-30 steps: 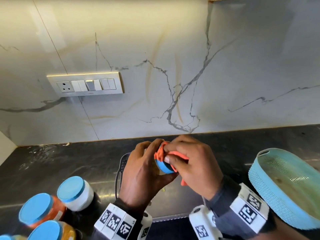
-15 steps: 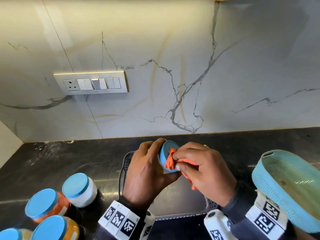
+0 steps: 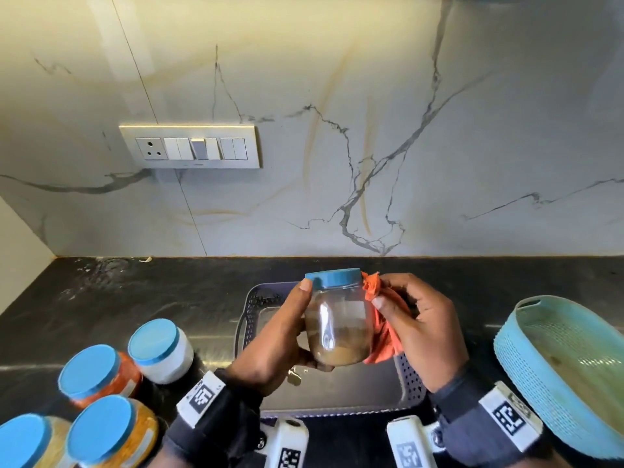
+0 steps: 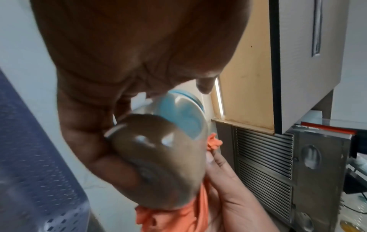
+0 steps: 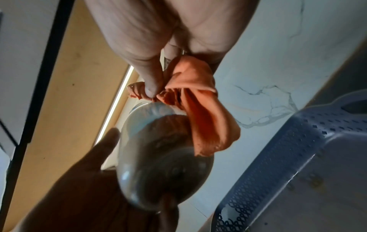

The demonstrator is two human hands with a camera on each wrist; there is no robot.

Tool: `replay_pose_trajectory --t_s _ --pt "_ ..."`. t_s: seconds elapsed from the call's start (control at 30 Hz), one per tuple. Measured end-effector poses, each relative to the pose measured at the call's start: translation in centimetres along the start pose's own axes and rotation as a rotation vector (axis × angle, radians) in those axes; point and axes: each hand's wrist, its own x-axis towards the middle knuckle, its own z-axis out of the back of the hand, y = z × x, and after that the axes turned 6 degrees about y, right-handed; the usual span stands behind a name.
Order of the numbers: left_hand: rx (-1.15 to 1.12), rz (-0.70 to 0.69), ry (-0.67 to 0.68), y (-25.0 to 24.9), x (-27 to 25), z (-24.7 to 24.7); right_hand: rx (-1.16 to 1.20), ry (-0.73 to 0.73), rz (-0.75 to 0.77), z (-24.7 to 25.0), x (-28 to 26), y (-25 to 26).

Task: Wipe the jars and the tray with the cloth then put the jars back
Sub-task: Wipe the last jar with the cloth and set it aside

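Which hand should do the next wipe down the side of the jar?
The right hand. It already pinches the orange cloth against the jar beside the blue lid, while the left hand grips the jar upright over the tray.

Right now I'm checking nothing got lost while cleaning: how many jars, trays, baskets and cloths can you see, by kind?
Jars with blue lids: 5, namely the held jar, a white jar, an orange-red jar, an orange jar and a jar cut off at the corner
Grey perforated tray: 1
Light blue basket: 1
Orange cloth: 1
Total: 8
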Motion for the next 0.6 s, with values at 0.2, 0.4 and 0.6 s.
replay_pose_trajectory --t_s 0.2,0.4,0.6 --pt "-0.114 -0.051 0.091 1.3 0.0 0.5 0.037 0.031 -0.039 -0.2 0.3 0.6" --pt "-0.147 -0.010 0.032 1.7 0.2 0.5 0.061 -0.001 -0.077 -0.8 -0.3 0.1" --pt "-0.294 -0.136 -0.108 3.0 1.0 0.1 0.073 0.036 -0.025 -1.4 -0.6 0.2"
